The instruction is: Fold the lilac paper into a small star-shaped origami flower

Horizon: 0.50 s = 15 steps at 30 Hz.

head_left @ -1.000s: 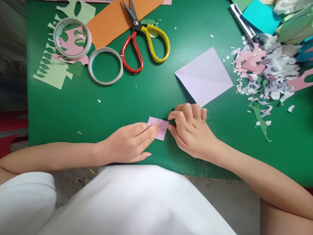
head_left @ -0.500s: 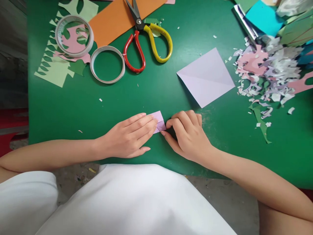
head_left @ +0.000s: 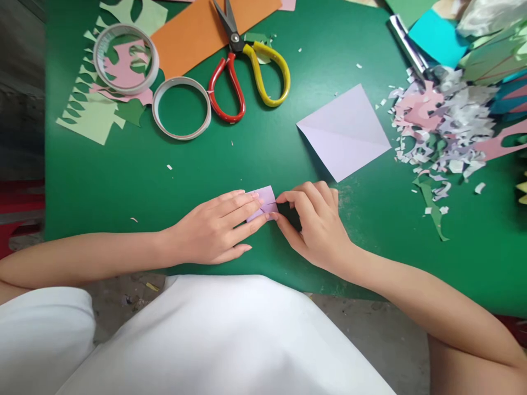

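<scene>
While my left hand (head_left: 217,226), fingers extended, holds the small paper (head_left: 268,194) down mid-frame, my right hand (head_left: 316,225) meets its edge, whether pinching I can't tell, apparently folding, which next calls for an aligned crease.

Head view looks forward and down; close over the green table (head_left: 197,175).

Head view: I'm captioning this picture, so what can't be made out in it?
All in the head view:
Folded lilac paper: partly hidden under the left hand.
Right hand: some fingertips hidden, curled beneath it.
Scissors: blade tips cut off by the top edge.
Orange paper: upper part cut off by the top edge.
Scrap pile: lower pieces hidden by those above.
</scene>
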Motion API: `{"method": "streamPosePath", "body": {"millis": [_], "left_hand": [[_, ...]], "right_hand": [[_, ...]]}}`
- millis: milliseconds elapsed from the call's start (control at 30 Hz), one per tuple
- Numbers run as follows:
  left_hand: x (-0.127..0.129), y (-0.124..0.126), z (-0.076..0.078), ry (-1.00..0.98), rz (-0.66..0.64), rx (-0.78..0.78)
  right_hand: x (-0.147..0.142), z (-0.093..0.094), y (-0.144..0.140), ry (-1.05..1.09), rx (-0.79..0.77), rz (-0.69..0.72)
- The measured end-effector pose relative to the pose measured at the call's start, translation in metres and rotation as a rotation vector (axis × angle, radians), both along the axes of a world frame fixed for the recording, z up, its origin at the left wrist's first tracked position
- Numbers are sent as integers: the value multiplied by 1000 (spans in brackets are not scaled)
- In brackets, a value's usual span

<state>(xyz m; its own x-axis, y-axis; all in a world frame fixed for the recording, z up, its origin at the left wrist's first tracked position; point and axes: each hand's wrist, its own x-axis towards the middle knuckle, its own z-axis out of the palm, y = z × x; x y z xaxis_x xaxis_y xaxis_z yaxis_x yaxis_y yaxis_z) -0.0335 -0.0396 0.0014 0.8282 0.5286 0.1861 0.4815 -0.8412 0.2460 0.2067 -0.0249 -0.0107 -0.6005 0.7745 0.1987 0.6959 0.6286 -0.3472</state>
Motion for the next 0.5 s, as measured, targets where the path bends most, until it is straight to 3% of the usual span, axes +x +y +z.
{"method": "streamPosePath", "body": {"millis": [333, 500], "left_hand": [[-1, 2, -1, -25, -26, -118], [-1, 4, -1, -26, -31, -136]], "right_hand": [[-1, 1, 2, 92, -82, -10], [-1, 0, 5, 114, -52, 5]]}}
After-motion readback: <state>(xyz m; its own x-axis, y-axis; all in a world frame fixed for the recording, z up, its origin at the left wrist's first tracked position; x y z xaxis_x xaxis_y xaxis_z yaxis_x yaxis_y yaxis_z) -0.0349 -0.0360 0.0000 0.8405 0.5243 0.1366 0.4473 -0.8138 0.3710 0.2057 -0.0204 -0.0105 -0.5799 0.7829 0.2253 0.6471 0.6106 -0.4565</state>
